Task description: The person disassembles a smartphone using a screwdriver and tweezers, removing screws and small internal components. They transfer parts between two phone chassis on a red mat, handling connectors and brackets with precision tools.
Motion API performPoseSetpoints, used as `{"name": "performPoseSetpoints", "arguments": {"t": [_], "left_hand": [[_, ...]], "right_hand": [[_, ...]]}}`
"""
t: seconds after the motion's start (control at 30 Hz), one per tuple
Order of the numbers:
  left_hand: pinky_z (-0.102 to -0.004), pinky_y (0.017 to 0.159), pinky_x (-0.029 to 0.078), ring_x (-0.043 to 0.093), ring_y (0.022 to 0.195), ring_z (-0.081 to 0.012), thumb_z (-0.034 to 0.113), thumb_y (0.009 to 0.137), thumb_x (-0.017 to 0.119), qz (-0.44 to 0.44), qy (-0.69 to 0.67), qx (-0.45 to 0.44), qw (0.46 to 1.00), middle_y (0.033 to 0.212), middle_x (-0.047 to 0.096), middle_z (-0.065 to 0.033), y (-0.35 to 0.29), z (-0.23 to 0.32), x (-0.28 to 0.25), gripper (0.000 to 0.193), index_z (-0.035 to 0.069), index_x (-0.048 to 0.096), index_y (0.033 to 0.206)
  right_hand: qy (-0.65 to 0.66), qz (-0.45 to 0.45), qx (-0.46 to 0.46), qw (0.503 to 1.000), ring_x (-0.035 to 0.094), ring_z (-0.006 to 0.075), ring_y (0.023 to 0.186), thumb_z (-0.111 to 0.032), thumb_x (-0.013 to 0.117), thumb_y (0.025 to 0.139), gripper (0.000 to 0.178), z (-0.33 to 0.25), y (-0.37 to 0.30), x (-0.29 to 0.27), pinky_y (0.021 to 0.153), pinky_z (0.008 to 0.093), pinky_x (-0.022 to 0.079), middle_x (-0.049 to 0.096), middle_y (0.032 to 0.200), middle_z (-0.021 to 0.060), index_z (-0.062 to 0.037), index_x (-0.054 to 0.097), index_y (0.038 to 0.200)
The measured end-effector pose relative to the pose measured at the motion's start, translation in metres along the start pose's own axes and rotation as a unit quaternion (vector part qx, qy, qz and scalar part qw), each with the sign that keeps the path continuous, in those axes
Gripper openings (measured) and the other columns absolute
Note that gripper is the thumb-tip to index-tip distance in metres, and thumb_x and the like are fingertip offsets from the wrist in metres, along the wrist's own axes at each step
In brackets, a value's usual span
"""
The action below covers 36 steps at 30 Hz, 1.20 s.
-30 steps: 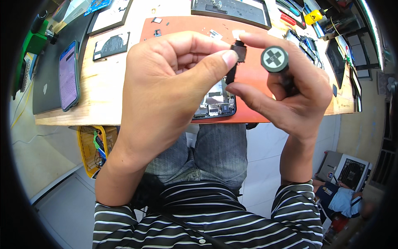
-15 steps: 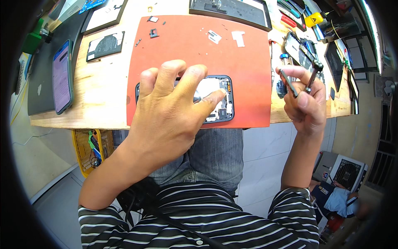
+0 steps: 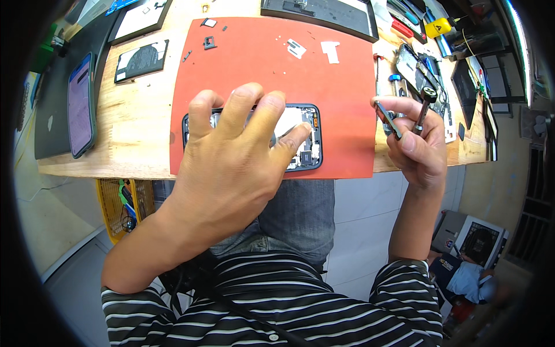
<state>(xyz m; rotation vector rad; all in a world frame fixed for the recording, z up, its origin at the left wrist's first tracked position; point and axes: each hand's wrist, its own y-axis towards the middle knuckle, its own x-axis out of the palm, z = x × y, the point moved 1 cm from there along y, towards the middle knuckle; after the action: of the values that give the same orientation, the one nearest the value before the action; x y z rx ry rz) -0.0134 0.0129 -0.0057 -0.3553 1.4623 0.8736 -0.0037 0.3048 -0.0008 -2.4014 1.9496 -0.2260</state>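
**Opened phone under a spread left hand, two tools gripped in the right**

A yellow triangular warning label [image 3: 440, 26] sits at the upper right of the frame, among tools at the bench's far edge. Two small white paper scraps [image 3: 330, 51] lie on the upper part of the orange rectangular work mat [image 3: 347, 115]. A black rectangular plate with a pale round sticker [image 3: 140, 60] lies at the upper left, on the wooden bench [image 3: 139, 127].

The opened dark smartphone with its inner boards exposed [image 3: 305, 141] lies flat on the lower half of the mat, centre frame, its long axis running left to right across the picture. The left hand [image 3: 231, 168] hovers over or rests on it with fingers spread apart, fingertips along the phone's upper edge; whether they press on it cannot be told. Only the phone's right end shows past the thumb.

The right hand [image 3: 417, 147], at the right edge of the mat, is closed around a black-capped slim screwdriver [image 3: 424, 104], pointing up, and grey metal tweezers [image 3: 388, 118], tips angled toward the upper left.

A purple-cased phone [image 3: 79, 104] lies on a dark laptop [image 3: 49, 124] at the left.
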Motion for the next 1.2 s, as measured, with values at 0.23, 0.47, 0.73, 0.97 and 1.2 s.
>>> {"name": "performPoseSetpoints", "arguments": {"t": [0.23,0.47,0.73,0.97,1.2], "left_hand": [[-0.0518,0.106,0.032,0.054,0.123,-0.0299,0.007,0.087,0.066,-0.014,-0.013,0.016,1.000,0.130,0.061,-0.0090,-0.001,-0.004,-0.005,0.040,0.022,0.079,0.121],[-0.0526,0.108,0.032,0.057,0.125,-0.0314,0.007,0.086,0.066,-0.009,-0.019,0.022,1.000,0.130,0.063,-0.0102,0.004,-0.003,-0.005,0.038,0.020,0.079,0.119],[-0.0511,0.108,0.038,0.056,0.127,-0.0350,0.015,0.081,0.078,0.005,-0.121,0.002,0.993,0.136,0.066,-0.0112,-0.012,-0.029,-0.011,0.039,0.014,0.078,0.120],[-0.0531,0.115,0.037,0.052,0.135,-0.0406,0.056,0.070,0.086,-0.047,-0.090,-0.034,0.994,0.146,0.061,-0.0160,-0.040,-0.053,-0.029,0.097,0.004,0.059,0.148],[-0.0506,0.109,0.039,0.056,0.126,-0.0385,0.016,0.052,0.094,0.017,-0.176,-0.062,0.982,0.138,0.063,-0.0152,-0.046,-0.056,-0.024,0.107,0.003,0.054,0.150]], "right_hand": [[0.109,-0.031,0.015,0.993,0.026,-0.0008,0.044,-0.024,0.077,0.097,0.074,0.006,-0.004,-0.007,0.039,0.0205,0.016,0.038,0.061,-0.0065,0.0214,0.044,0.144],[0.163,-0.053,0.007,0.985,0.027,-0.0003,0.043,-0.023,0.074,0.100,0.074,0.007,-0.005,-0.011,0.039,0.0198,0.019,0.038,0.061,-0.0070,0.0214,0.040,0.148],[0.168,-0.056,0.013,0.984,0.029,-0.0007,0.044,-0.020,0.071,0.101,0.067,0.011,-0.009,-0.009,0.041,0.0192,0.021,0.041,0.060,-0.0079,0.0208,0.043,0.147],[0.265,-0.090,-0.005,0.960,0.027,0.0001,0.046,-0.017,0.067,0.103,0.070,0.013,-0.015,-0.019,0.040,0.0187,0.023,0.039,0.065,-0.0046,0.0193,0.034,0.153],[0.370,-0.148,-0.017,0.917,0.029,0.0018,0.049,-0.021,0.058,0.111,0.066,0.020,-0.011,-0.022,0.042,0.0199,0.024,0.035,0.067,-0.0053,0.0120,0.028,0.160]]}}
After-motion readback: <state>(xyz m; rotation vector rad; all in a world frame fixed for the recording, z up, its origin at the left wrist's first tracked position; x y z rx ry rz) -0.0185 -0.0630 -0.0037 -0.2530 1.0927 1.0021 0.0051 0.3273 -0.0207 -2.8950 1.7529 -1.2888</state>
